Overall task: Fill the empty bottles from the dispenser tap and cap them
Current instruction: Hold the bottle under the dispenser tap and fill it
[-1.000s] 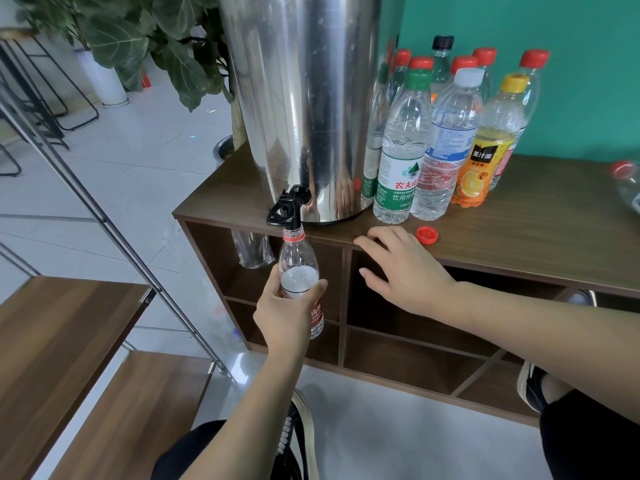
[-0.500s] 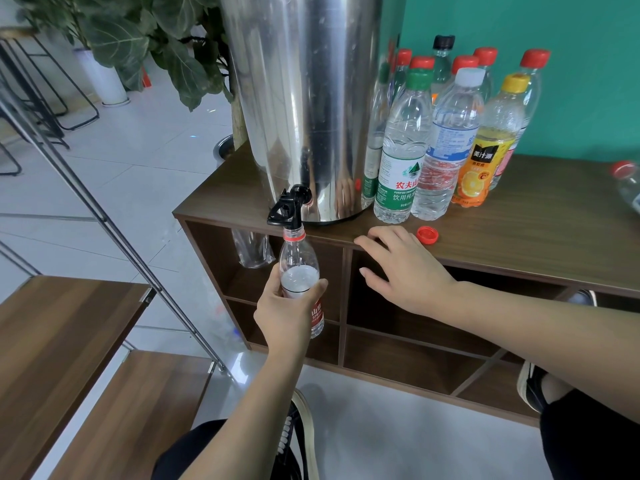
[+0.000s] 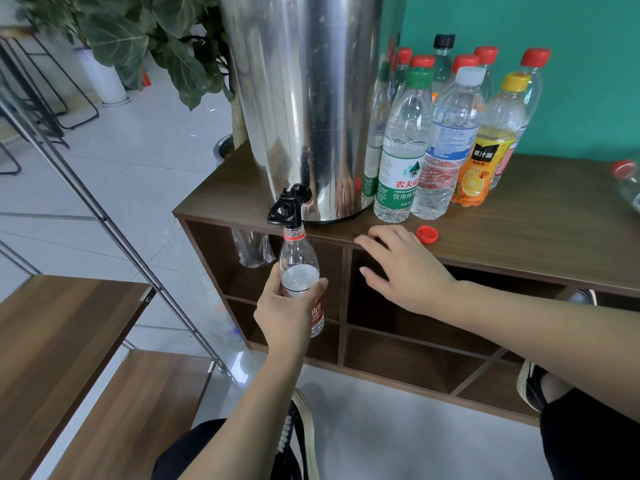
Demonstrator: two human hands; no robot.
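A person's left hand [image 3: 289, 306] grips a clear plastic bottle [image 3: 300, 275] by its lower body, fingers and thumb curled round it just above the red label, and holds it upright with its open mouth directly under the black tap [image 3: 289, 209]. Water fills the bottle to roughly the level of the thumb; the neck above the hand is clear, with a red ring at the mouth.

To the right of that hand and a little beyond it, the right hand [image 3: 403, 268] rests flat on the front edge of the wooden cabinet [image 3: 540, 244], fingers straight and loosely spread, holding nothing. Just past its fingertips, on the cabinet top, a loose red cap [image 3: 427, 234] lies with its open side up, near the hand but not touching it.

Above the left hand, the tap juts from the foot of a tall steel dispenser [image 3: 304, 98] standing at the cabinet's near corner. Beyond the right hand, a cluster of capped bottles [image 3: 450, 133] stands upright against the teal wall [image 3: 571, 64], just beside the dispenser; the front row shows a green cap, a white cap and a yellow cap on an orange-labelled bottle. Behind the dispenser, to the left of both hands, stands a leafy plant [image 3: 138, 39].
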